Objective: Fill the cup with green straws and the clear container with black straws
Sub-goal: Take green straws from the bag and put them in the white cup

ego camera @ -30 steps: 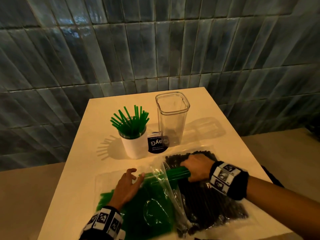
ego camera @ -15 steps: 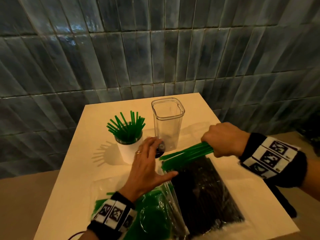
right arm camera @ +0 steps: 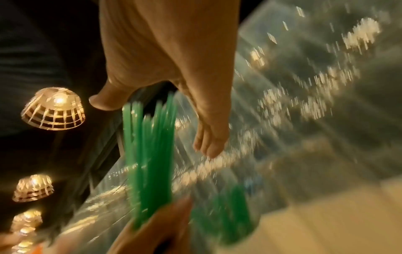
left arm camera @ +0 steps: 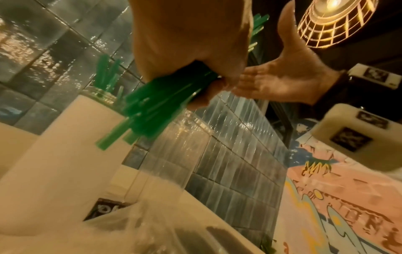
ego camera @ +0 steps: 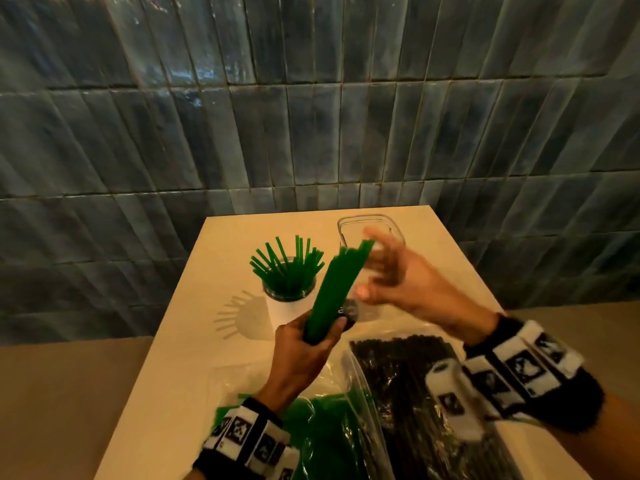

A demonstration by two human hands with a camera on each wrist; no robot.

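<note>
My left hand (ego camera: 320, 337) grips the lower end of a bundle of green straws (ego camera: 337, 289), which stands tilted just right of the white cup (ego camera: 287, 311). The cup holds several fanned-out green straws (ego camera: 284, 268). My right hand (ego camera: 375, 270) is open and blurred beside the bundle's top, in front of the clear container (ego camera: 367, 220), which looks empty. In the left wrist view the bundle (left arm camera: 152, 110) sticks out below my fist, with the right hand's open palm (left arm camera: 272, 82) beyond. The right wrist view shows the straw tips (right arm camera: 150, 146) under my spread fingers (right arm camera: 208, 142).
A clear bag of black straws (ego camera: 408, 379) lies at the near right of the beige table (ego camera: 187, 334). A bag of green straws (ego camera: 311, 431) lies at the near middle. A dark label (ego camera: 349, 313) sits by the container's foot. Tiled wall (ego camera: 311, 133) stands behind.
The green bundle went from my right hand to my left and was raised from lying across the bags to standing by the cup. My right hand let go and opened.
</note>
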